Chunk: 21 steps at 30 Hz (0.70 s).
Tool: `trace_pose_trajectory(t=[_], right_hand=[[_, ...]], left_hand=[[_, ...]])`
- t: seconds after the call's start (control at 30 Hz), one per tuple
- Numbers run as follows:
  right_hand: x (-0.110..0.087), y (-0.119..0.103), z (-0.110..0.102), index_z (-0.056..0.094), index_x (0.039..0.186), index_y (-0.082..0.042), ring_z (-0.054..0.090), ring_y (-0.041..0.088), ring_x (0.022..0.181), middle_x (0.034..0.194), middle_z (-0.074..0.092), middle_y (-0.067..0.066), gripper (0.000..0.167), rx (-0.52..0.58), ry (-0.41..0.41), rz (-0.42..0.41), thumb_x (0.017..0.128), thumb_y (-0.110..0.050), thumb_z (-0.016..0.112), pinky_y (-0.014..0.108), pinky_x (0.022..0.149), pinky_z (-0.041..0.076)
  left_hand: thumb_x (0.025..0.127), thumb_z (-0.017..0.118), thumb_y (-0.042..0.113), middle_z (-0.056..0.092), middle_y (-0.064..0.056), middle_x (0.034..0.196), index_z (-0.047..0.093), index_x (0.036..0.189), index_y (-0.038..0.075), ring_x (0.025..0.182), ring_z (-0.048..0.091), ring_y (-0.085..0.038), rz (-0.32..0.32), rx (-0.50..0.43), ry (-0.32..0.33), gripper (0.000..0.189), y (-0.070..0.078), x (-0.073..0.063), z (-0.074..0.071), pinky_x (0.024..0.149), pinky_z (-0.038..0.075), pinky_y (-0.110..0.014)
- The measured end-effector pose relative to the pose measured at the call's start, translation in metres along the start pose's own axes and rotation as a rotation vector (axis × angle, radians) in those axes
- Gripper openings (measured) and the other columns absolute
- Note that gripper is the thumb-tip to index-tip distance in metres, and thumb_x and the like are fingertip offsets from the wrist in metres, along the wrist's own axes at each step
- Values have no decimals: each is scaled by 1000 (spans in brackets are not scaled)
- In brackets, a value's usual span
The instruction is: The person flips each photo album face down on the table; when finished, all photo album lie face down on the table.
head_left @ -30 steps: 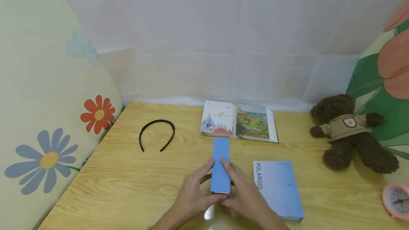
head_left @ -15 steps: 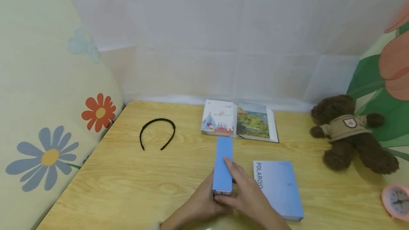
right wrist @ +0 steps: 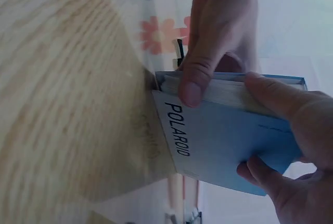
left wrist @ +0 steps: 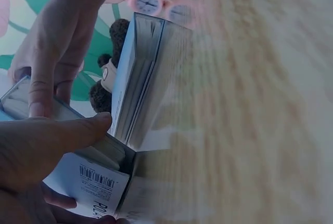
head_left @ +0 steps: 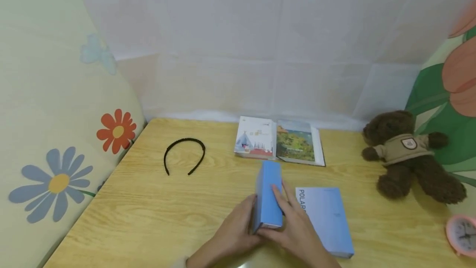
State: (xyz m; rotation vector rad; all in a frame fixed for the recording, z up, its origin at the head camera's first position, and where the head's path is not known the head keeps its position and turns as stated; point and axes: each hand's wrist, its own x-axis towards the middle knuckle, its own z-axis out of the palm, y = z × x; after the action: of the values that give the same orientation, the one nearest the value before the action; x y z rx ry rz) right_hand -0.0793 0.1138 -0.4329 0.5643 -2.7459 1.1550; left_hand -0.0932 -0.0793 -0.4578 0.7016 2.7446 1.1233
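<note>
A blue photo album (head_left: 270, 193) stands on its edge on the table, spine up and slightly tilted. My left hand (head_left: 236, 228) grips its left side, with the thumb (left wrist: 86, 130) across the page edges at the near end. From the right, my right hand (head_left: 295, 222) holds it, fingers over the spine and right cover, thumb at the near end. "POLAROID" is printed on the cover (right wrist: 223, 140) in the right wrist view, and a barcode label (left wrist: 99, 182) shows in the left wrist view. Just right of my hands lies a second blue POLAROID album (head_left: 329, 218), flat.
Toward the back lie a white illustrated book (head_left: 254, 137) and a landscape-covered book (head_left: 295, 142), side by side. A black headband (head_left: 184, 139) is at the left. On the right are a brown teddy bear (head_left: 407, 152) and a pink alarm clock (head_left: 462, 234).
The upright album has moved right and turned a little, so its left cover shows. My left hand has shifted from near the spine to lower on the left side.
</note>
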Motion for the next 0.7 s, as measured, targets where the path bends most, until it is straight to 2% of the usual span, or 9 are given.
trace_pose_trajectory(t=[0.1, 0.17, 0.23, 0.37, 0.5, 0.6, 0.7], right_hand=[[-2, 0, -4, 36, 151, 0, 38, 45, 136, 162, 18, 20, 105, -63, 8, 24, 69, -38, 90, 54, 99, 46], [-2, 1, -6, 35, 150, 4, 38, 44, 136, 161, 20, 20, 106, -77, -4, 33, 70, -39, 90, 52, 101, 45], [-4, 4, -8, 33, 151, 4, 37, 44, 136, 159, 22, 22, 106, -67, -46, 68, 71, -39, 89, 53, 103, 43], [-8, 12, -5, 31, 153, 1, 40, 44, 135, 155, 31, 26, 106, -46, -155, 137, 73, -35, 89, 56, 106, 39], [-11, 17, 0, 41, 148, 3, 46, 48, 129, 146, 41, 32, 95, -80, -267, 201, 77, -41, 85, 62, 102, 40], [-11, 19, 2, 47, 143, 6, 47, 52, 125, 143, 41, 38, 89, -104, -304, 210, 79, -44, 82, 63, 99, 42], [-9, 19, 3, 47, 143, 7, 47, 52, 125, 143, 40, 38, 88, -115, -308, 204, 79, -43, 82, 62, 99, 43]], left_hand=[[77, 85, 30, 46, -25, 145, 32, 148, -8, 128, 49, -38, 20, 90, 11, 96, 1, -1, -1, 105, 43, -52], [78, 84, 33, 44, -27, 146, 32, 149, -6, 130, 47, -39, 3, 120, -1, 97, 2, -3, -3, 106, 42, -53], [78, 84, 36, 41, -29, 147, 33, 149, -6, 131, 45, -42, -11, 142, -6, 97, 2, -5, -5, 106, 40, -55], [77, 85, 28, 38, -33, 147, 43, 144, -7, 131, 43, -47, -35, 154, -43, 87, 2, -12, -13, 106, 39, -58], [78, 83, 22, 36, -34, 148, 50, 138, -9, 131, 43, -47, -20, 181, -76, 76, 3, -17, -17, 107, 38, -57], [80, 81, 23, 35, -34, 149, 50, 138, -10, 131, 43, -46, -5, 208, -89, 74, 3, -19, -16, 107, 38, -55], [81, 80, 23, 34, -34, 149, 49, 139, -11, 131, 44, -45, -5, 221, -99, 74, 3, -20, -16, 107, 39, -54]])
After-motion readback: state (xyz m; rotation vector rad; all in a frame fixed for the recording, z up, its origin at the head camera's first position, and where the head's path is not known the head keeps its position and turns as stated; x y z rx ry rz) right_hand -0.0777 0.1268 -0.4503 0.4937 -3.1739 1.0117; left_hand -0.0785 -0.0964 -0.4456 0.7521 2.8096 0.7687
